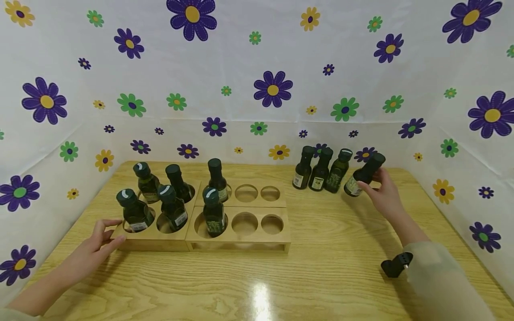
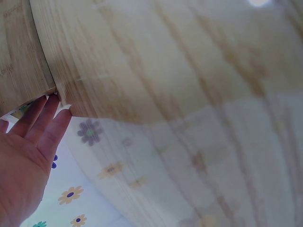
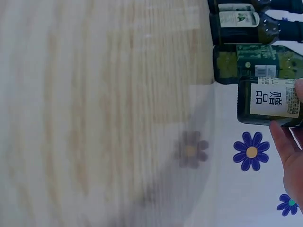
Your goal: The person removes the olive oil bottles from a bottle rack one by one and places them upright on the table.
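Note:
My right hand (image 1: 383,194) grips a small dark green glass bottle (image 1: 363,176) with a black cap, tilted with its top to the right. Its pale label (image 3: 274,98) shows in the right wrist view. Just left of it, three similar bottles (image 1: 320,171) stand in a row on the table. My left hand (image 1: 98,245) touches the front left corner of a wooden rack (image 1: 154,244). In the left wrist view, the left hand's fingers (image 2: 40,120) reach the rack's edge. Several dark bottles (image 1: 136,211) lean in that rack's round holes.
A second wooden rack (image 1: 237,207) adjoins the first on its right. Two bottles (image 1: 214,214) stand in its left holes, and its other holes are bare. Flowered white cloth (image 1: 273,53) surrounds the wooden table (image 1: 321,267) at back and sides. A black device (image 1: 395,265) sits at my right wrist.

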Tool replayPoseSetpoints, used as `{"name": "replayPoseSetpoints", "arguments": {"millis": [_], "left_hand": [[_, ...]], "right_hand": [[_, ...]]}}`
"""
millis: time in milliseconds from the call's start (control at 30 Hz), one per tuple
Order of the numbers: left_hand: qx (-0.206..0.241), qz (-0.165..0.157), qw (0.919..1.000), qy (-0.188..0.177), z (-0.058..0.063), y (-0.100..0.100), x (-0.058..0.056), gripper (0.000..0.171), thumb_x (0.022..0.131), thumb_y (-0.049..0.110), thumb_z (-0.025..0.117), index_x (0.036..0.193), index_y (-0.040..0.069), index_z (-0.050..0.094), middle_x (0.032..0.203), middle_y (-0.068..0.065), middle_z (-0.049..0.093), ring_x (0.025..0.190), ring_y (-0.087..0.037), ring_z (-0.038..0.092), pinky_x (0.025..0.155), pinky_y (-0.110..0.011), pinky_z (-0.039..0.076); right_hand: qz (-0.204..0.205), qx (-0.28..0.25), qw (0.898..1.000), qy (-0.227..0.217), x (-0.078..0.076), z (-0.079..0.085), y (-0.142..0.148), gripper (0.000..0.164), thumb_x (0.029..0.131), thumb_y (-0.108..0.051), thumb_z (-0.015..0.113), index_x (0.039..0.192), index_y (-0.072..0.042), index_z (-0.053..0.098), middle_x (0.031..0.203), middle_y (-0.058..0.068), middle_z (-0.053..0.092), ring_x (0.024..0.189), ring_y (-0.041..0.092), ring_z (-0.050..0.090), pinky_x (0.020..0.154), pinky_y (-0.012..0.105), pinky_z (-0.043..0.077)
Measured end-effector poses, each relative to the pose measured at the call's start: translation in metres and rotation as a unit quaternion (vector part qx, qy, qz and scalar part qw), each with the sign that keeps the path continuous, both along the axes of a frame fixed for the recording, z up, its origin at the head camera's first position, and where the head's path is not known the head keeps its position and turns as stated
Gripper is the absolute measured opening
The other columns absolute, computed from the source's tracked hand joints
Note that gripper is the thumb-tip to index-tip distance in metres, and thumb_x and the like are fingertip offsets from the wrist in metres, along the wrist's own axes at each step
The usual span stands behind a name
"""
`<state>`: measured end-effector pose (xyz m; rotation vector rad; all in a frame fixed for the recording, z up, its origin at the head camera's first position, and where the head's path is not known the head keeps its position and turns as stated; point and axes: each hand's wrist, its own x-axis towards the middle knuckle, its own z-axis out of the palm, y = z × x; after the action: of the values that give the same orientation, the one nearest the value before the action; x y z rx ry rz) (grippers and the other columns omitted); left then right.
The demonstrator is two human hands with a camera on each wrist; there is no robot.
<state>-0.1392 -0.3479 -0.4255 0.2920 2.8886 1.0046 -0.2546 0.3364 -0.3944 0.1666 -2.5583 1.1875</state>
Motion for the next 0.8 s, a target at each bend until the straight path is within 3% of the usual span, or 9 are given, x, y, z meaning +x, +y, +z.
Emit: {"name": "replayPoseSetpoints", "arguments": {"millis": [67, 133, 267, 500, 800], "left_hand": [[0.0, 0.001, 1.0, 0.001, -0.001, 0.0, -0.001, 0.045, 0.105, 0.028, 0.044, 0.133, 0.0, 0.022, 0.143, -0.029, 0.036, 0.12, -0.05, 0.046, 0.082, -0.053, 0.046], [0.001, 0.002, 1.0, 0.001, -0.001, 0.0, -0.001, 0.045, 0.105, 0.028, 0.044, 0.132, 0.0, 0.022, 0.143, -0.029, 0.036, 0.121, -0.051, 0.045, 0.082, -0.053, 0.045], [0.003, 0.003, 1.0, 0.002, -0.002, 0.0, -0.002, 0.045, 0.105, 0.029, 0.044, 0.133, 0.0, 0.023, 0.143, -0.029, 0.036, 0.121, -0.05, 0.046, 0.082, -0.052, 0.046], [-0.009, 0.003, 0.9999, 0.011, -0.004, 0.0, -0.001, 0.045, 0.105, 0.027, 0.046, 0.133, 0.001, 0.025, 0.141, -0.027, 0.04, 0.118, -0.046, 0.049, 0.079, -0.036, 0.048], [-0.011, 0.008, 0.9999, 0.001, -0.002, 0.001, 0.0, 0.045, 0.105, 0.029, 0.045, 0.133, 0.001, 0.024, 0.142, -0.028, 0.038, 0.118, -0.047, 0.049, 0.079, -0.044, 0.049]], "right_hand": [[0.0, -0.003, 1.0, -0.009, -0.005, -0.002, 0.001, 0.056, 0.099, -0.021, 0.059, 0.136, 0.012, 0.033, 0.128, 0.034, 0.044, 0.12, 0.05, 0.042, 0.091, 0.059, 0.041], [-0.002, 0.0, 1.0, -0.016, -0.009, -0.005, 0.003, 0.058, 0.099, -0.022, 0.058, 0.137, 0.013, 0.031, 0.13, 0.035, 0.042, 0.121, 0.052, 0.04, 0.092, 0.061, 0.039], [-0.007, 0.006, 1.0, -0.02, -0.016, -0.01, 0.007, 0.059, 0.1, -0.022, 0.058, 0.138, 0.013, 0.031, 0.132, 0.037, 0.04, 0.122, 0.053, 0.039, 0.093, 0.061, 0.039], [-0.01, 0.014, 0.999, -0.028, -0.023, -0.019, 0.009, 0.057, 0.099, -0.016, 0.059, 0.137, 0.015, 0.031, 0.131, 0.039, 0.041, 0.12, 0.053, 0.041, 0.093, 0.06, 0.039], [-0.01, 0.019, 0.999, -0.033, -0.028, -0.019, 0.004, 0.06, 0.099, -0.018, 0.059, 0.14, 0.014, 0.029, 0.133, 0.039, 0.04, 0.122, 0.053, 0.039, 0.097, 0.061, 0.034]]}}
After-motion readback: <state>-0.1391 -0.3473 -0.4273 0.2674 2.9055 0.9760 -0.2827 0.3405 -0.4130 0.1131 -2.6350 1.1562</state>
